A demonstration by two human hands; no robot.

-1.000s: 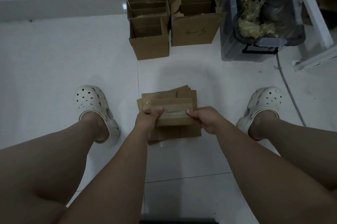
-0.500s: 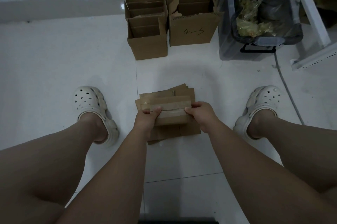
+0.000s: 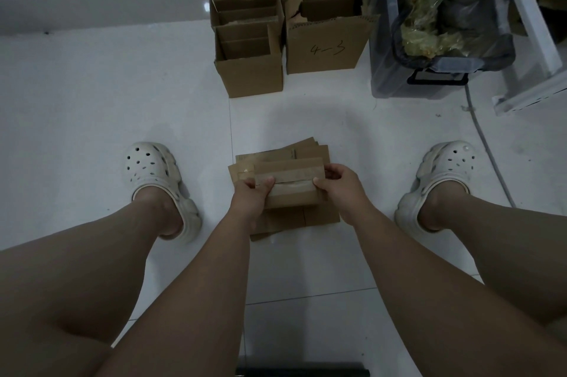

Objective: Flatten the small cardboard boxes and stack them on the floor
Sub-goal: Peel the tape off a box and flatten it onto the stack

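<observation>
White floor (image 3: 92, 100) tiles run to the wall, where the upright boxes (image 3: 250, 70) wait with their flaps open. Between my feet lies the stack (image 3: 319, 217) of flattened cardboard, and just above it I hold the small box (image 3: 290, 183), tape seam facing up. My left hand (image 3: 250, 192) grips its left end with the thumb on top, and my right hand (image 3: 339, 185) curls round the right end. The box looks light and stiff along its edges, and I expect it to give at the creases, so the ends are the place to take hold. Since a second ago my right hand has crept toward the far corner, my left has hardly moved, and the seam looks unbroken.
</observation>
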